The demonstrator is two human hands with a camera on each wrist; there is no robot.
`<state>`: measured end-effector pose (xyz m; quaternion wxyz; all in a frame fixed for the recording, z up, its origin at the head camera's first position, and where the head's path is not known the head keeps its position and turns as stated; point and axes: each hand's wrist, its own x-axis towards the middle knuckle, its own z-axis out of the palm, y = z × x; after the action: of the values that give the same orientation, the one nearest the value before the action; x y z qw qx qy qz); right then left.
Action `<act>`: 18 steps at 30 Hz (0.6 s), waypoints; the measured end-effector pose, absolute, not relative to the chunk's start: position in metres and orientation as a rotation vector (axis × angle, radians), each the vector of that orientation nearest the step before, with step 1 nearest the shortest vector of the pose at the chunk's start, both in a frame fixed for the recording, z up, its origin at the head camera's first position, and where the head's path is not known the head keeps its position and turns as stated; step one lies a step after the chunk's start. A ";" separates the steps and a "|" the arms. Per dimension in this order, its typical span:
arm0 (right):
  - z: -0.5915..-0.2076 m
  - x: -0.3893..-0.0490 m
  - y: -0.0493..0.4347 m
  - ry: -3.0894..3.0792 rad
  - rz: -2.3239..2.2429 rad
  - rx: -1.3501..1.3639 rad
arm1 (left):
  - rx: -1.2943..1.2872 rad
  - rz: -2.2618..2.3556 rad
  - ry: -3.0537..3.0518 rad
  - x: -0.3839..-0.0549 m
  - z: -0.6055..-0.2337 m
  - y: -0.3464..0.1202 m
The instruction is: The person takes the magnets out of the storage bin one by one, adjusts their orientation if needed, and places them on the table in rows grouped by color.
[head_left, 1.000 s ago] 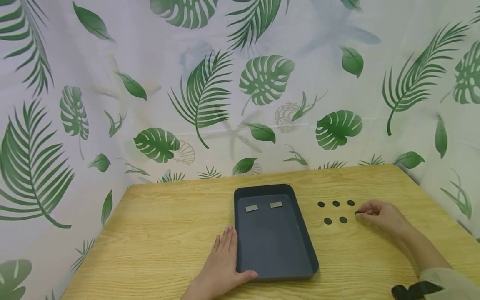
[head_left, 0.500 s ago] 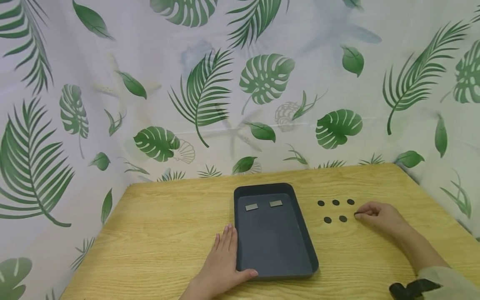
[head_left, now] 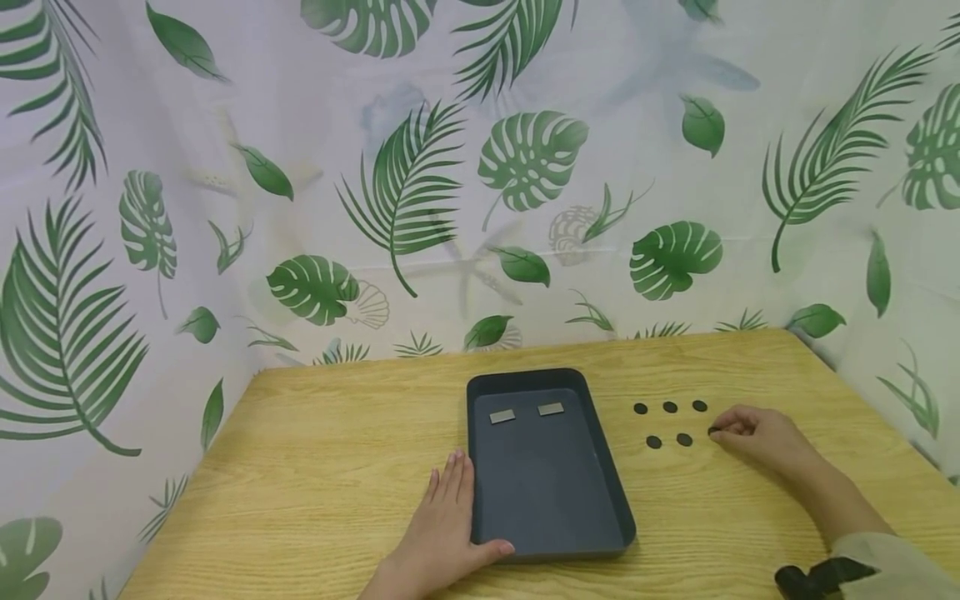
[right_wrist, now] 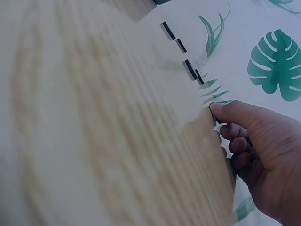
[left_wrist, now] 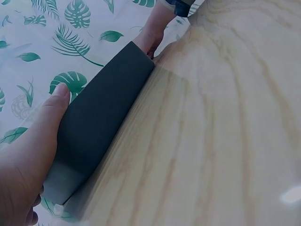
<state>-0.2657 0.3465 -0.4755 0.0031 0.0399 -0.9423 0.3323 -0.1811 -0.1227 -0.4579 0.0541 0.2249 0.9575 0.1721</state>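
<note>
Running lengthwise, the tray [head_left: 551, 492] points toward the backdrop [head_left: 442, 192].

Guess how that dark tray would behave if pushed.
The dark tray would probably slide rather than tip, being broad and shallow. Its upright walls suggest it is stiff. The two rectangular pieces lying inside might shift.

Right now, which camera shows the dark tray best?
The head view, because nearly the whole dark tray shows, inside too. Left wrist shows only its outside; right wrist, just a dark bit up top, probably its corner.
</note>
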 end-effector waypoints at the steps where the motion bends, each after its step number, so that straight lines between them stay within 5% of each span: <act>1: -0.475 -0.266 0.346 -2.963 1.048 0.117 | 0.683 0.519 2.909 -0.181 -0.458 -0.123; 18: -0.466 -0.263 0.346 -3.005 1.042 0.195 | 0.717 0.485 2.955 -0.182 -0.461 -0.123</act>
<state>-0.2627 0.3461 -0.4655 -0.0227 0.0613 -0.9428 0.3270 -0.1819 -0.1229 -0.4606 0.0310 0.2326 0.9592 0.1574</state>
